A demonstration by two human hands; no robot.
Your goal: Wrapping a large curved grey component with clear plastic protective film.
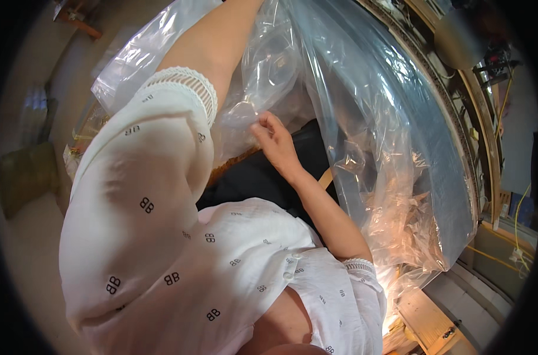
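A large sheet of clear plastic film (393, 112) hangs in shiny folds in front of me and spreads to the right. My right hand (276, 142) is raised near the middle, fingers bent and closed at a crumpled part of the film (239, 115). The fingertips seem to pinch it, though the exact grip is hard to make out. My left arm (213, 41) stretches up and away past the top edge, so the left hand is out of sight. Below the right hand lies a black surface (251, 177), partly covered by my white patterned shirt (180, 236).
A curved wooden frame (485, 130) runs along the right behind the film. Yellow cords (520, 213) hang at the far right. A wooden board (425, 319) lies at the lower right. A dark greenish seat or cushion (26, 177) stands at the left.
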